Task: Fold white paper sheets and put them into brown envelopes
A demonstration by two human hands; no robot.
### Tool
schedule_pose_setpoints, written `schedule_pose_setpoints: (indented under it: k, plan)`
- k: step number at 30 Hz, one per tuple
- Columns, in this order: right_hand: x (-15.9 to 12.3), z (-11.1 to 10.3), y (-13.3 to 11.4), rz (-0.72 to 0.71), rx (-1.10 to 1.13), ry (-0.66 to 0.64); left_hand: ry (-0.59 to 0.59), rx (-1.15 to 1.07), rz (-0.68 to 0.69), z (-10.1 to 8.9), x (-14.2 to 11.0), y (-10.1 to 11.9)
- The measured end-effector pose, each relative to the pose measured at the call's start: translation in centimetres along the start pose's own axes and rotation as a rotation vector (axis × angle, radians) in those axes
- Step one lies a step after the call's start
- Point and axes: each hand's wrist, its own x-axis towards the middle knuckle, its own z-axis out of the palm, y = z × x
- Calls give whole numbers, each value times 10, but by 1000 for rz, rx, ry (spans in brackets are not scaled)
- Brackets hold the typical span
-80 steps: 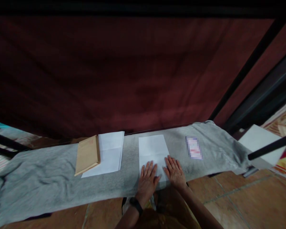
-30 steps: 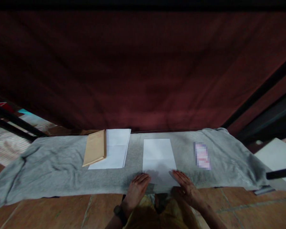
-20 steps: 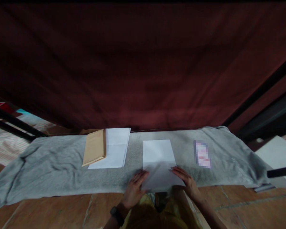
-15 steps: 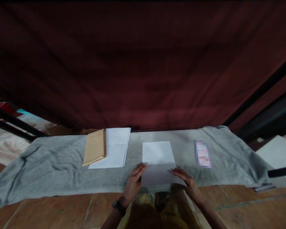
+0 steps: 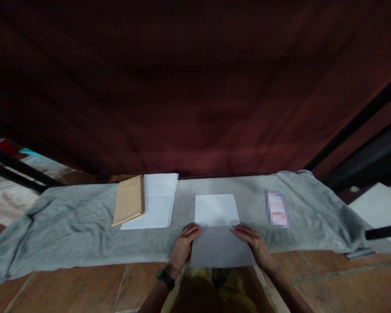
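Note:
A white sheet of paper [image 5: 217, 211] lies in front of me on the grey cloth, its far half bright. Its near half is shaded and reaches back to my lap, with a crease line across the middle between my hands. My left hand [image 5: 184, 241] grips the left edge near that line, fingertips on top. On the opposite edge my right hand [image 5: 252, 240] does the same, fingers resting over the paper. Both thumbs are mostly hidden.
To the left, a brown envelope [image 5: 129, 199] overlaps several white sheets [image 5: 159, 204]. On the right lies a small pixelated item [image 5: 277, 209]. Grey cloth [image 5: 74, 226] covers the bench; a dark red curtain [image 5: 195, 108] hangs behind. A black bar [image 5: 358, 124] slants at right, above tiled floor [image 5: 71, 287].
The near part of the sheet has come down toward my lap and now shows longer and darker. Both hands stay at its edges, the right one slightly farther forward.

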Motion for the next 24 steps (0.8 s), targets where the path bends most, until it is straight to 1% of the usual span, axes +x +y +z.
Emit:
schedule_pose_setpoints:
  k: [4, 7, 10, 12, 16, 20, 22, 24]
  plan:
    - [-7, 6, -2, -85, -80, -40, -75, 117, 19, -3, -7, 9]
    - [-14, 5, -4, -114, -131, -72, -140, 195, 44, -6, -11, 10]
    - [-16, 2, -3, -118, -185, -95, -179, 227, 74, -6, -9, 8]
    - [-13, 0, -1, -90, -225, -81, -184, 240, 79, -2, -4, 8]
    - [-4, -1, 6, -50, -320, -62, -155, 277, 31, 6, 6, 11]
    - [-5, -9, 16, -96, -355, -87, -180, 272, 50, -1, 8, 8]
    - [-6, -11, 17, -73, -329, -56, -200, 265, 56, -4, 9, 10]
    - [-1, -7, 10, 7, -280, 10, -166, 272, 29, -1, 13, 20]
